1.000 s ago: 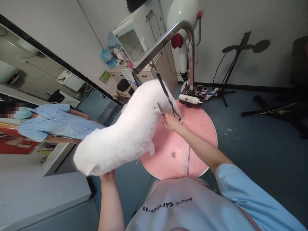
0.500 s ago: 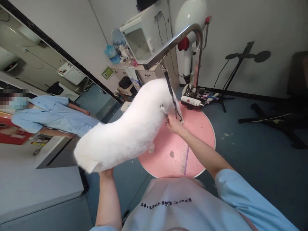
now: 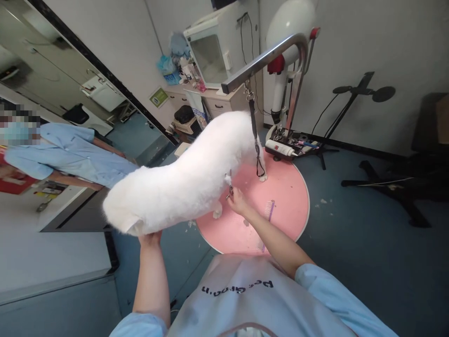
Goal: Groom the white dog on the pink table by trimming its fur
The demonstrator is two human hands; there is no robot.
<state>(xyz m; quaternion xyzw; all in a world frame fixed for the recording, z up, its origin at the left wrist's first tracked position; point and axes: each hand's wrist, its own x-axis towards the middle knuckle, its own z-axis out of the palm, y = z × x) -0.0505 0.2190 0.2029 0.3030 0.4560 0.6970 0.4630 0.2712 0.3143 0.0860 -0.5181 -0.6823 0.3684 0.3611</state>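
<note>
A white fluffy dog [image 3: 182, 182] stands partly over a round pink table [image 3: 289, 196], its head at the left beyond the edge. My left hand [image 3: 150, 238] is under the dog's head, its fingers mostly hidden by fur. My right hand [image 3: 238, 201] is closed on scissors [image 3: 230, 189], whose blades lie at the fur of the dog's belly side. A black strap [image 3: 255, 135] hangs from a metal arm [image 3: 266, 61] beside the dog's rear. Under my right forearm a purple comb [image 3: 268, 213] lies on the table.
A tool tray [image 3: 301, 145] with a white bottle [image 3: 280, 148] adjoins the table's far side. A person in blue [image 3: 73, 150] stands at the left. Behind are a white cabinet [image 3: 206, 56] and a dryer [image 3: 289, 28]. A black stand [image 3: 354, 98] is at the right.
My right hand and the scissors have moved left along the dog's underside, away from the strap. The forearm now covers part of the comb. The whole view has shifted slightly.
</note>
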